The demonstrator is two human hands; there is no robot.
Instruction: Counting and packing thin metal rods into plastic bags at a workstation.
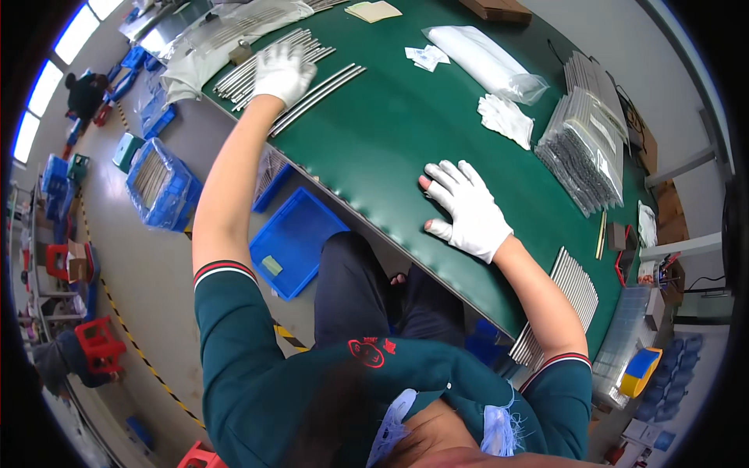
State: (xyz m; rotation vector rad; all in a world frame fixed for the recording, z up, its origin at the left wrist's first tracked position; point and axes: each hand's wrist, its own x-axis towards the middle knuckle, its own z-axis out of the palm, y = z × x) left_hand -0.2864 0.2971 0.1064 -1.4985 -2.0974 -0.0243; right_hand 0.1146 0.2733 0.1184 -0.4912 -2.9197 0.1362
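My left hand (282, 76), in a white glove, lies over a bundle of thin metal rods (314, 51) at the table's far left edge. Its fingers look stretched out across the rods, with none plainly gripped. A few more metal rods (321, 95) lie side by side just to the right of that hand. My right hand (470, 209) rests on the green tabletop (374, 156) with the fingers spread and nothing in them. The thumb and one fingertip poke bare out of its white glove. Beside my right forearm lies a neat row of metal rods (573, 292).
Spare white gloves (505, 120), a clear plastic roll (488, 62) and stacked bagged rods (581, 148) occupy the table's far right. A blue tray (292, 246) sits below the front edge, left of my legs. On the floor stands a lined blue crate (162, 186); people work farther left.
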